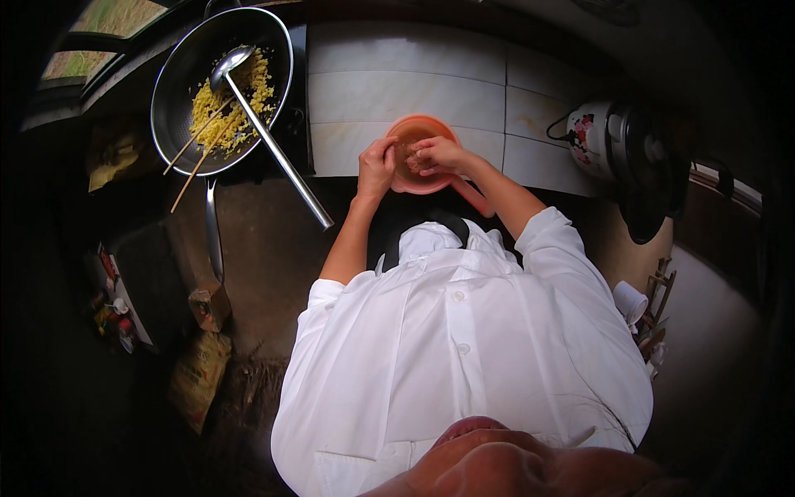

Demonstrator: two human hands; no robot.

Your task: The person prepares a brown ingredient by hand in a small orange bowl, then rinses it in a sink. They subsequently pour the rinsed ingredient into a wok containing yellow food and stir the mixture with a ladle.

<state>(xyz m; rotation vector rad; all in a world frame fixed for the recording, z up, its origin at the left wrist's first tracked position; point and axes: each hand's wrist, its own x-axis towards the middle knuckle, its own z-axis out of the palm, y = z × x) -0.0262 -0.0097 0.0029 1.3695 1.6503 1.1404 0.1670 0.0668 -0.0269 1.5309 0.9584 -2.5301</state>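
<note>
A salmon-pink plastic dipper (425,118) sits at the front edge of the counter before me, its handle (475,199) pointing down to the right. My left hand (376,163) grips the dipper's left rim, thumb on the upper edge. Inside it, my right hand (440,154) has its fingers curled and bunched over something brownish in what looks like cloudy liquid. Whether the fingers pinch a piece is not clear. The right forearm passes above the dipper's handle.
White tiles (404,56) cover the counter. At left a wok (163,112) holds crumbled yellow food (205,115), a metal ladle (279,155) and wooden chopsticks (208,129); ladle and wok handles jut over the front edge. A flower-patterned electric cooker (584,133) stands at right.
</note>
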